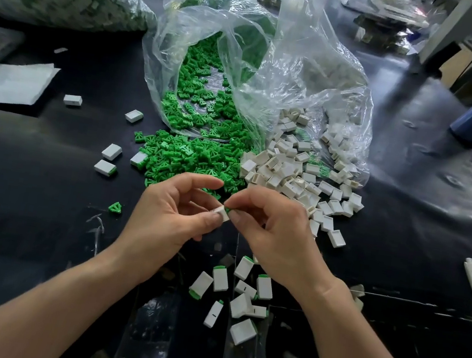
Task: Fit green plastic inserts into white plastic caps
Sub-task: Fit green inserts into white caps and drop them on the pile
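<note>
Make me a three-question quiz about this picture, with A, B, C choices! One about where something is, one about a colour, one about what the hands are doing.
1. Where is the pile of loose white caps?
A. right of the green inserts
B. inside the blue bottle
C. on the folded paper

2. What colour is the tabletop?
A. yellow
B. black
C. red

3. What are the two hands doing?
A. resting flat on the table
B. tying the bag shut
C. pinching one cap together

Answers:
1 A: the caps lie right of the green inserts.
2 B: the bare surface looks black.
3 C: the left hand and right hand meet on a white cap with green showing at its end.
</note>
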The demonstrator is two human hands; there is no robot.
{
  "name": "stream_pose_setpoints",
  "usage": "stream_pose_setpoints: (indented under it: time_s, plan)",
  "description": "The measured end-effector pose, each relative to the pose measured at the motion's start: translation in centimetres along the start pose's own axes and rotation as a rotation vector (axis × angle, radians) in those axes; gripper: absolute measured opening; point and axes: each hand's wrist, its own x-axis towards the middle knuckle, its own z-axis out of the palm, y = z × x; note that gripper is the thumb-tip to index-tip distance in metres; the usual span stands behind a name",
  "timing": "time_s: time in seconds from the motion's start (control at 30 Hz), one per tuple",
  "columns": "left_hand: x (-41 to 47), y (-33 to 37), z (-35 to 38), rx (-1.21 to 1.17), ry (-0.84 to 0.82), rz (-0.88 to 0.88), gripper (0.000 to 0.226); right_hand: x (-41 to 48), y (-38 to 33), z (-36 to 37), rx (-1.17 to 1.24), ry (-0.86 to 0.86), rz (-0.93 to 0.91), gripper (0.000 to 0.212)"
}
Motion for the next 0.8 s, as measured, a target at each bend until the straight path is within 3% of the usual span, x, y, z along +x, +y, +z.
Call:
stream_pose_setpoints:
  time_s: [0.2, 0.33, 0.63, 0.8]
  plan:
    - [-0.07, -0.03, -0.1, -0.001, 0.006, -0.01, 0.034, -0.03, 0.21, -0.23, -0.002, -0.063, 0.103, 0.006]
    - [-0.21, 0.28, 0.03, -0.011, 0.001, -0.028, 0.032, -0.3, 0.3, -0.3, -0.066, -0.127, 0.078, 0.011]
    - [-0.44, 0.68, 0.05, -0.037, -0.008, -0.025, 0.035, -0.47, 0.15, -0.1, 0.103, -0.122, 0.14, 0.012]
    - [-0.47, 0.79, -0.1, -0.012, -0.026, -0.056, 0.037, -0.45, 0.24, -0.19, 0.009, -0.158, 0.079, 0.018]
